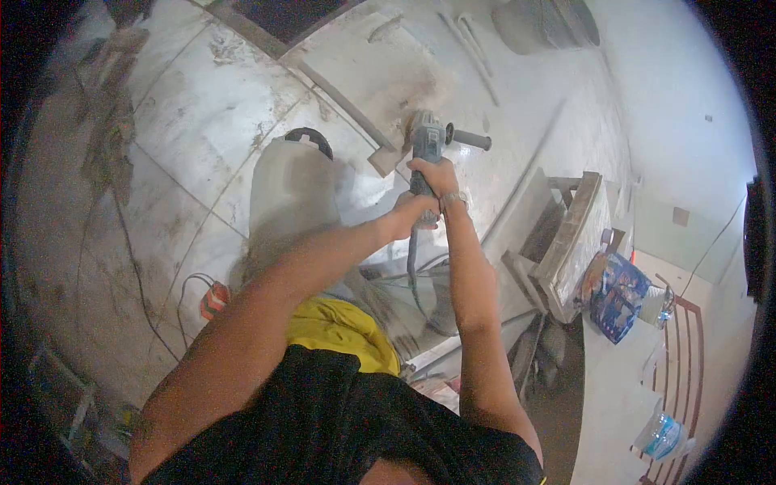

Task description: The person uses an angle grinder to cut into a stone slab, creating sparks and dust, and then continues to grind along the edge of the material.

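Note:
An angle grinder (428, 139) with a dark grey-green body is held out in front of me, its head pointing away. Its black side handle (470, 140) sticks out to the right, untouched. My right hand (436, 176), with a bracelet or watch at the wrist, is closed around the body. Nearer to me, my left hand (416, 214) is wrapped around the rear end. A power cord (412, 267) trails from there toward me. The disc cannot be made out. Beside the head lies a narrow strip (347, 105) on the dusty floor, with a small block (381, 162) at its end.
A whitish plastic jug (293, 190) with a black cap stands left of my hands. Large tiles (194, 105) cover the floor. A wooden stool-like frame (574, 234) and a blue bag (618, 299) are at right. A bucket (546, 24) stands far off; an orange object (214, 301) lies left.

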### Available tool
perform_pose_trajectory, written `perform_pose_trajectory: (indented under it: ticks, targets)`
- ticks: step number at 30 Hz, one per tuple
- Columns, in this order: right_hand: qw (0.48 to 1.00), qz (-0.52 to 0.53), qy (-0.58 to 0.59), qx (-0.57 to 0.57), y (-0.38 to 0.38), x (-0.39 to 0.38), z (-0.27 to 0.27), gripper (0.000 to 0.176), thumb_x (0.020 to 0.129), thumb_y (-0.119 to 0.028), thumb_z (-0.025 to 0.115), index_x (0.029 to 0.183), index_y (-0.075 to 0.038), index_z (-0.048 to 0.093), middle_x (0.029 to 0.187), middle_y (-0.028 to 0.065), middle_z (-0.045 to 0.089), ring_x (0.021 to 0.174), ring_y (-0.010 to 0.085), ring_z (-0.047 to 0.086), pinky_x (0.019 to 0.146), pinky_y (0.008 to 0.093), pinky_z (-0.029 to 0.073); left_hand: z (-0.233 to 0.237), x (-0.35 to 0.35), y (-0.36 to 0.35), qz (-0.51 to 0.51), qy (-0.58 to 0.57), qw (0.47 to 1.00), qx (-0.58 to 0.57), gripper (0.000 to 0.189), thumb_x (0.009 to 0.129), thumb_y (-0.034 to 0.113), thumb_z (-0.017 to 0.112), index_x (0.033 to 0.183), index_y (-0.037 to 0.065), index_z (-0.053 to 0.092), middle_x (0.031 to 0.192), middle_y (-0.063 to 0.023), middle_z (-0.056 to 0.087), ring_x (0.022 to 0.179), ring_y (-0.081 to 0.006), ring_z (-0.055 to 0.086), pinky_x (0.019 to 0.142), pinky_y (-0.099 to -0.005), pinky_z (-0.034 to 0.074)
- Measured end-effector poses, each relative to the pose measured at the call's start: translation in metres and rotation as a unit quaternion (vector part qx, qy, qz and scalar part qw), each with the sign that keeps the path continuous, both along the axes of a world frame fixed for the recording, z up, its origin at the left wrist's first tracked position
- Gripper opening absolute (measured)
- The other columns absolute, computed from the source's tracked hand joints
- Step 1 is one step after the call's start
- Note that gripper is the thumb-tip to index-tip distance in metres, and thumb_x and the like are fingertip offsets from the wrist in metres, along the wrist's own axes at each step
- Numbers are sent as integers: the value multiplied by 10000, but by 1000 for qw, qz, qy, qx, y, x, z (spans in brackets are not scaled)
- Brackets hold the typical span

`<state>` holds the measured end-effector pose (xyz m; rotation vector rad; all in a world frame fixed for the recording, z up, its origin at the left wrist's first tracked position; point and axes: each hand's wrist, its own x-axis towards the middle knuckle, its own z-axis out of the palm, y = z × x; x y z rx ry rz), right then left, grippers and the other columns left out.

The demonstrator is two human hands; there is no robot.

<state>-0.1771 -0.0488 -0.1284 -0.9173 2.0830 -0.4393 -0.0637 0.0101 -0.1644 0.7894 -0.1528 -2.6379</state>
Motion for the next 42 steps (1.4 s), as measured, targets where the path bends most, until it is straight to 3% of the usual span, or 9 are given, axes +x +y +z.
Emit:
perform_pose_trajectory:
  ticks: [7, 9, 19, 22, 31, 32, 34, 36, 42]
  targets:
    - [996, 84, -1, 27, 24, 6, 2, 442, 665, -324, 796, 873, 56, 707, 774, 130, 699, 694, 200, 668, 640, 357, 529, -2, 0, 36, 6, -31, 999, -26, 170, 847, 215, 690, 961, 95, 648, 891, -25, 660, 843, -169, 654, 775, -387, 565]
    - [995, 88, 15, 36, 30, 8, -1, 437, 665, -318, 797, 870, 56, 705, 773, 129, 698, 695, 199, 667, 646, 359, 531, 16, 11, 37, 19, -35, 999, 27, 251, 689, 48, 693, 928, 58, 617, 898, -53, 626, 815, -198, 624, 709, -373, 576]
    - [995, 91, -20, 34, 50, 22, -6, 555, 615, -384, 817, 984, 20, 723, 916, 205, 734, 847, 300, 729, 760, 390, 566, -1, 12, 67, 46, -32, 998, 32, 249, 704, 54, 684, 944, 80, 625, 906, -40, 630, 827, -189, 626, 728, -373, 580]
    - [996, 90, -1, 20, 48, 25, 2, 554, 613, -387, 824, 988, 10, 726, 912, 194, 738, 841, 296, 730, 756, 387, 567, 2, 20, 64, 32, -62, 991, -118, 247, 715, 63, 691, 952, 82, 622, 911, -40, 633, 837, -188, 630, 757, -384, 580]
    - [993, 93, 60, 29, 23, 6, -20, 561, 615, -417, 816, 911, 51, 722, 848, 198, 723, 798, 283, 713, 728, 391, 552, -15, 6, 37, 23, -18, 1000, 2, 184, 789, 85, 654, 966, 38, 674, 960, -67, 695, 871, -201, 681, 830, -391, 576]
    - [994, 85, 71, 5, 23, 3, -20, 503, 636, -369, 805, 860, 72, 718, 792, 173, 713, 726, 245, 694, 678, 372, 541, -16, 6, 34, 25, -19, 990, -138, 232, 768, 85, 655, 998, 64, 642, 944, -58, 662, 862, -200, 659, 819, -398, 576]
    - [993, 86, 81, 8, 14, 4, 4, 505, 639, -367, 807, 873, 72, 722, 800, 169, 715, 727, 247, 692, 680, 373, 540, -18, -4, 30, 28, -17, 961, -276, 287, 747, 86, 656, 1031, 90, 610, 929, -50, 629, 853, -199, 638, 807, -405, 577]
    - [991, 96, 91, 0, 4, 4, 23, 507, 643, -366, 808, 886, 71, 726, 807, 164, 716, 728, 249, 690, 682, 373, 538, -13, -23, 16, 24, 105, 994, 18, 278, 765, 104, 642, 1040, 86, 608, 934, -59, 629, 860, -205, 637, 804, -412, 580]
    - [984, 95, 147, 29, 22, -43, 148, 491, 677, -368, 807, 900, 62, 727, 815, 130, 712, 736, 235, 671, 684, 371, 528, 98, -75, 30, 43, 140, 987, -66, 249, 761, 136, 674, 997, 71, 629, 927, -75, 634, 858, -217, 633, 753, -406, 574]
